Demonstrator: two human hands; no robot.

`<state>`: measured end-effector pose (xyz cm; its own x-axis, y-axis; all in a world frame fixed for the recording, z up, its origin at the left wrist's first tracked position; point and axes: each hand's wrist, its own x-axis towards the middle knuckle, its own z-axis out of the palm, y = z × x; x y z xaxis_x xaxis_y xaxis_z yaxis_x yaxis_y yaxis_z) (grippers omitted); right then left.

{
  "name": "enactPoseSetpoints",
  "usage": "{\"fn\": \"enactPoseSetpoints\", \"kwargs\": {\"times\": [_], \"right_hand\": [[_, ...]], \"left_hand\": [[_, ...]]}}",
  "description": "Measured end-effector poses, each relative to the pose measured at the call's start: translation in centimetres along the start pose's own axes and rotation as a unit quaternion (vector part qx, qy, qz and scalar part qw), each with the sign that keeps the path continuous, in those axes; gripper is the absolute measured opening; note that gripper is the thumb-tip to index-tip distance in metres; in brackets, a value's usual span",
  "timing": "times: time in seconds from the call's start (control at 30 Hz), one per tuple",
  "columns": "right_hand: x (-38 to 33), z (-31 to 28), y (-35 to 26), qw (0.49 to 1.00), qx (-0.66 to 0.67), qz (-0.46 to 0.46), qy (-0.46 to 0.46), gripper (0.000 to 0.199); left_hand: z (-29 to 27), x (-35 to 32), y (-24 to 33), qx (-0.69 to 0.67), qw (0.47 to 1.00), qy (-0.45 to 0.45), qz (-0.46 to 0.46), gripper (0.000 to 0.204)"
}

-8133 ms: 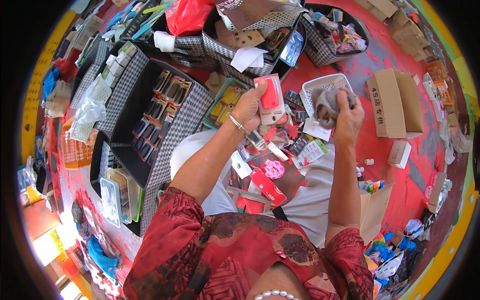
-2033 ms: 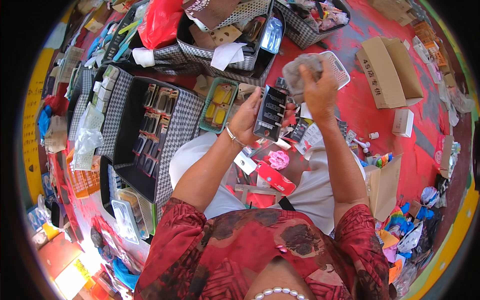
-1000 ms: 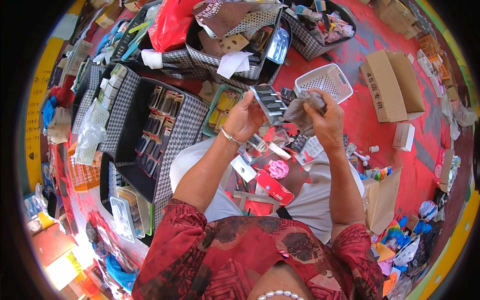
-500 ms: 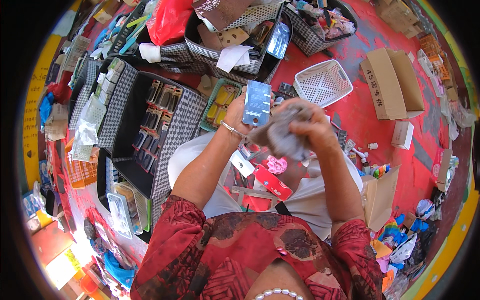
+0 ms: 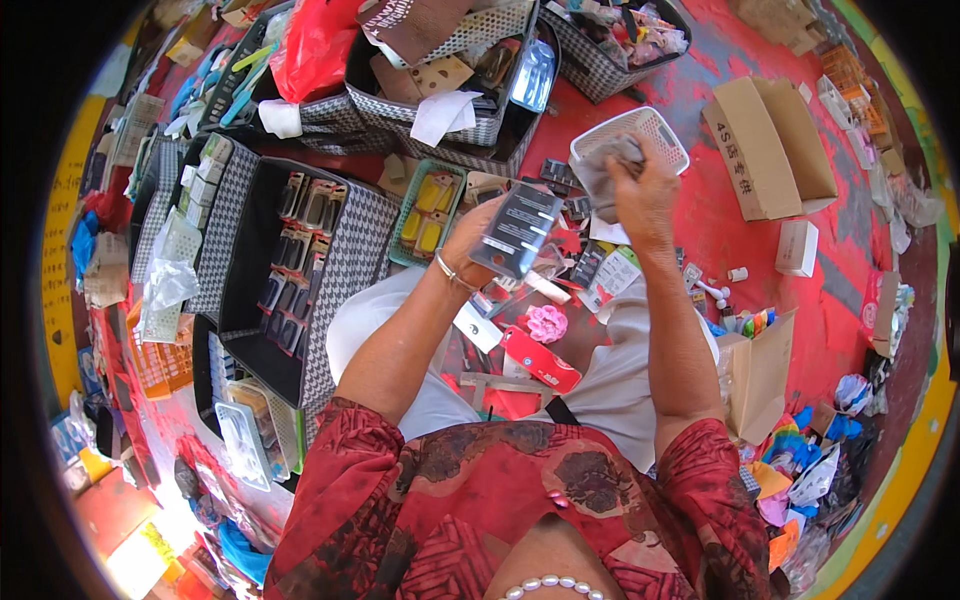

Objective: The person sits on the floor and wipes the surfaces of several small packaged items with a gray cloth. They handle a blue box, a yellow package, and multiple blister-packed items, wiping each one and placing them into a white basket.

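Observation:
My left hand (image 5: 466,240) is closed on a dark, flat package (image 5: 518,225) with white print and a hang hole at its near end. The package is tilted above my lap. To the right of it, my right hand (image 5: 645,195) grips a bunched grey-brown cloth (image 5: 603,175), held apart from the package. Behind the cloth is a white perforated basket (image 5: 672,143), partly hidden by it. Below my hands lie a pink flower-shaped piece (image 5: 547,323), a red box (image 5: 541,359) and a white box (image 5: 478,327).
A green basket (image 5: 399,225) of yellow packs sits left of my left hand. Beyond it stands a houndstooth bin (image 5: 352,260) with rows of dark carded items. An open cardboard box (image 5: 745,150) and a small white box (image 5: 797,248) are on the red floor at right.
My right hand has carried the cloth away from the package, up and to the right, in front of the white basket. The package has tilted and dropped slightly in my left hand.

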<state>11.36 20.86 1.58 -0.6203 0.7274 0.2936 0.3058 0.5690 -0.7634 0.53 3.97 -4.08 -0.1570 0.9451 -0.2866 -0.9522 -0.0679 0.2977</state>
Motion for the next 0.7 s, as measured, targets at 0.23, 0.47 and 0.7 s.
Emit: {"fn": "enactPoseSetpoints", "kwargs": {"times": [0.23,0.47,0.7], "right_hand": [[-2.9,1.0,-2.0,0.945,0.076,-0.186,-0.256,0.041],[-1.7,1.4,-0.8,0.93,0.217,0.133,-0.263,0.022],[-1.1,1.1,0.3,0.819,0.377,0.343,-0.262,0.024]], "left_hand": [[-2.3,0.4,0.4,-0.108,0.993,-0.042,0.019,0.031],[0.4,0.2,0.7,0.209,0.957,0.199,-0.039,0.028],[2.0,-0.6,1.8,0.292,0.953,0.074,0.014,0.039]]}}
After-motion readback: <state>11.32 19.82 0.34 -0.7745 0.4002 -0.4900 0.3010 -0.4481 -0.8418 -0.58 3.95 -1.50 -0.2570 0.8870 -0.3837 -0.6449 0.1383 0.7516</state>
